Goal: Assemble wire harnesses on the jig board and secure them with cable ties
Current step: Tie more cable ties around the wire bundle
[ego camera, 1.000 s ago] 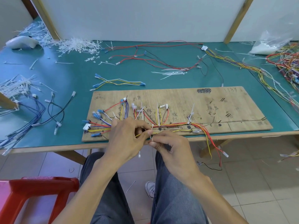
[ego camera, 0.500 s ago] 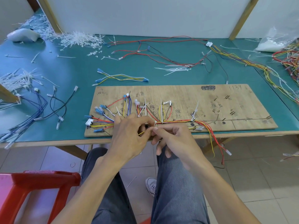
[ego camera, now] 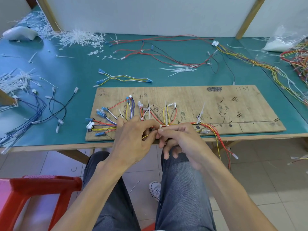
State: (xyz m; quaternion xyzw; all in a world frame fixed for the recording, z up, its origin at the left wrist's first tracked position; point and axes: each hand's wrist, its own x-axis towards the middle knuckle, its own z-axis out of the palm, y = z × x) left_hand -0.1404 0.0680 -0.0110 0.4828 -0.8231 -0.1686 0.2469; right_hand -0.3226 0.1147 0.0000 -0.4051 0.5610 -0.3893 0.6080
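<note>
On jig board (ego camera: 216, 100), left grip (ego camera: 133, 139) pinching wires (ego camera: 183, 123), right grip (ego camera: 182, 139) pinching cable tie (ego camera: 160, 127)

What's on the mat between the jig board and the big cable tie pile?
A loose yellow-and-white wire bundle with blue terminals, seen in the head view.

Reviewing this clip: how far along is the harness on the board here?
Done: the wire harness is routed across the jig board, and several fitted ties stand on it with long tails. In hand: the left hand grips the harness trunk while the right hand pinches a white cable tie at the trunk. Left, probably: cinching this tie, trimming the tails, maybe tying the branches by the white connector.
</note>
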